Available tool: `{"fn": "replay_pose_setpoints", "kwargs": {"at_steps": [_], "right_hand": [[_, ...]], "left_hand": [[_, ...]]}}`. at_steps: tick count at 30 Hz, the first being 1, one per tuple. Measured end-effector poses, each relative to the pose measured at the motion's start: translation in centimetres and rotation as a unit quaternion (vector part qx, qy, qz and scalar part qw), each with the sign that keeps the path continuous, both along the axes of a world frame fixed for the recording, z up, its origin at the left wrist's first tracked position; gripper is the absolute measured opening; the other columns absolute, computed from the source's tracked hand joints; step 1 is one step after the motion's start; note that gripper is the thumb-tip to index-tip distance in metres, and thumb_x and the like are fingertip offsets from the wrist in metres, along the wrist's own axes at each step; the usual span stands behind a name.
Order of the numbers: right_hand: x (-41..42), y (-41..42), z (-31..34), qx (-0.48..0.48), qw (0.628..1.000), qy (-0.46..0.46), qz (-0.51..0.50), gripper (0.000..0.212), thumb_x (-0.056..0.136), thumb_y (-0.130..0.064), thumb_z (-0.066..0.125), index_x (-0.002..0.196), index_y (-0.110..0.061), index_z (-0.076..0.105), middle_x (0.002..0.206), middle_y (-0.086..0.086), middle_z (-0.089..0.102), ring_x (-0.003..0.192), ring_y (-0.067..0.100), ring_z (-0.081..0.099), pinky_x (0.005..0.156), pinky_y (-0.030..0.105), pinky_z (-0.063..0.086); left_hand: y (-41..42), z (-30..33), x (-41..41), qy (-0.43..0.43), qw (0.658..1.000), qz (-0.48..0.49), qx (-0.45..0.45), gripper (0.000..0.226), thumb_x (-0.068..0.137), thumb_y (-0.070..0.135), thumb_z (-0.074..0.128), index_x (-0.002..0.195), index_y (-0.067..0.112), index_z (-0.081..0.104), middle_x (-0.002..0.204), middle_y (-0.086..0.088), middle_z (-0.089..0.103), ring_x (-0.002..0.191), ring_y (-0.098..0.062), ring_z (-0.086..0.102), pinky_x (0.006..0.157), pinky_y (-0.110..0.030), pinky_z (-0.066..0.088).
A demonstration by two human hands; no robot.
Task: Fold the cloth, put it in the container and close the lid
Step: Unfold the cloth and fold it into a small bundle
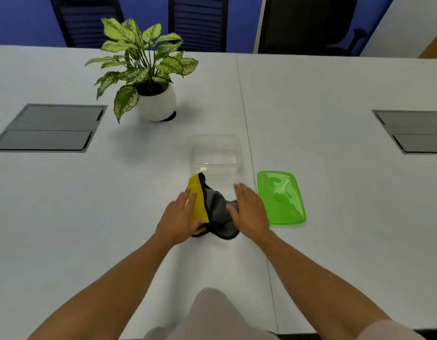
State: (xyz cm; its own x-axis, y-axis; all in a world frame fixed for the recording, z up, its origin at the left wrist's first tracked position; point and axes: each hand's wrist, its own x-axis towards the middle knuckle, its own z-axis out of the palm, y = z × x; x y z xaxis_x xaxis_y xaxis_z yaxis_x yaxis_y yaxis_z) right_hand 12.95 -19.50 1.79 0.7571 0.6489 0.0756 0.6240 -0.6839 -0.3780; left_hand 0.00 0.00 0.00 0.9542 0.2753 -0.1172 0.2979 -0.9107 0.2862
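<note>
A crumpled cloth (213, 207), yellow on one side and grey on the other with a black hem, lies on the white table just in front of a clear plastic container (215, 153). The container stands open and holds nothing. Its green lid (281, 198) rests flat on the table to the right of the cloth. My left hand (180, 217) lies on the yellow part at the cloth's left side, fingers stretched out. My right hand (249, 207) lies flat over the grey part at the cloth's right edge, next to the lid. Neither hand visibly grips the cloth.
A potted plant (148, 77) in a white pot stands at the back left of the container. Grey cable hatches are set into the table at far left (50, 128) and far right (413, 131). Dark chairs (198, 20) line the far edge.
</note>
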Motion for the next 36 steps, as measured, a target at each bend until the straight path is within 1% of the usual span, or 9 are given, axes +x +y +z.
{"fn": "replay_pose_setpoints", "kwargs": {"at_steps": [5,9,12,16,19,23,26,31,36], "right_hand": [[-4.1,0.2,-2.7,-0.046,0.995,0.058,0.064,0.058,0.092,-0.034,0.054,0.141,-0.007,0.039,0.143,0.017,0.043,0.131,0.031,0.041,0.109,0.042,0.034],[-4.8,0.7,-3.0,-0.046,0.991,0.105,0.066,0.051,0.094,-0.034,0.052,0.139,-0.012,0.043,0.137,0.012,0.048,0.124,0.028,0.046,0.101,0.038,0.041],[-4.8,1.2,-2.7,-0.042,0.986,0.136,0.083,0.052,0.093,-0.028,0.054,0.142,-0.019,0.039,0.131,0.01,0.05,0.116,0.027,0.051,0.091,0.038,0.046],[-4.7,1.8,-2.3,-0.043,0.973,0.191,0.122,0.058,0.093,-0.02,0.056,0.146,-0.026,0.032,0.128,0.011,0.051,0.111,0.029,0.054,0.094,0.041,0.048],[-4.9,2.5,-1.8,-0.01,0.982,0.161,0.103,0.049,0.095,-0.021,0.053,0.142,-0.023,0.04,0.123,0.01,0.052,0.107,0.026,0.055,0.088,0.036,0.05],[-3.9,3.7,0.0,0.05,0.991,0.1,0.072,0.028,0.098,-0.026,0.047,0.12,-0.015,0.061,0.107,0.01,0.06,0.096,0.025,0.058,0.078,0.03,0.045],[-2.4,4.7,2.2,0.085,0.992,0.039,0.08,0.025,0.096,-0.028,0.05,0.109,-0.015,0.067,0.101,0.009,0.061,0.091,0.024,0.057,0.076,0.031,0.045],[1.0,5.9,7.4,0.172,0.981,-0.042,0.077,0.015,0.089,-0.019,0.062,0.098,-0.01,0.071,0.105,0.013,0.062,0.092,0.032,0.058,0.075,0.041,0.049],[4.9,5.9,12.6,0.222,0.971,-0.049,0.071,0.015,0.088,-0.017,0.062,0.096,-0.01,0.071,0.099,0.009,0.069,0.091,0.031,0.062,0.08,0.047,0.048]], "left_hand": [[-2.6,-2.6,-1.0,0.035,0.999,-0.022,-0.017,0.083,0.09,0.044,0.057,0.154,0.012,0.014,0.163,-0.016,0.007,0.145,-0.037,0.023,0.113,-0.048,0.031],[-3.4,-2.9,-0.8,0.043,0.999,0.027,-0.01,0.059,0.095,0.032,0.054,0.146,0.009,0.036,0.159,-0.018,0.023,0.132,-0.039,0.042,0.095,-0.047,0.047],[-3.6,-2.7,-0.5,0.008,0.999,0.036,-0.029,0.027,0.094,0.02,0.056,0.116,0.004,0.058,0.136,-0.02,0.05,0.108,-0.036,0.053,0.079,-0.042,0.05],[-3.6,-2.0,0.0,-0.033,0.996,0.037,-0.074,0.019,0.094,0.013,0.054,0.106,0.003,0.064,0.111,-0.016,0.06,0.097,-0.029,0.057,0.075,-0.034,0.049],[-3.8,-1.0,0.5,-0.109,0.986,0.018,-0.123,0.016,0.091,0.007,0.054,0.097,0.0,0.067,0.094,-0.017,0.064,0.082,-0.026,0.057,0.072,-0.035,0.05],[-3.7,0.7,1.0,-0.188,0.972,0.021,-0.142,0.017,0.09,0.008,0.053,0.1,0.005,0.066,0.092,-0.013,0.066,0.077,-0.016,0.051,0.07,-0.024,0.045],[-3.2,2.0,1.5,-0.225,0.961,0.067,-0.144,0.013,0.088,0.005,0.054,0.098,0.006,0.063,0.091,-0.013,0.064,0.079,-0.023,0.056,0.072,-0.036,0.05],[-0.9,5.4,3.5,-0.251,0.927,0.209,-0.185,0.017,0.086,0.011,0.06,0.102,0.014,0.062,0.098,-0.005,0.066,0.082,-0.017,0.058,0.073,-0.03,0.047],[0.8,9.6,5.9,-0.268,0.94,0.163,-0.133,0.01,0.09,0.021,0.061,0.099,0.019,0.064,0.094,-0.003,0.071,0.082,-0.024,0.065,0.073,-0.031,0.05]]}}
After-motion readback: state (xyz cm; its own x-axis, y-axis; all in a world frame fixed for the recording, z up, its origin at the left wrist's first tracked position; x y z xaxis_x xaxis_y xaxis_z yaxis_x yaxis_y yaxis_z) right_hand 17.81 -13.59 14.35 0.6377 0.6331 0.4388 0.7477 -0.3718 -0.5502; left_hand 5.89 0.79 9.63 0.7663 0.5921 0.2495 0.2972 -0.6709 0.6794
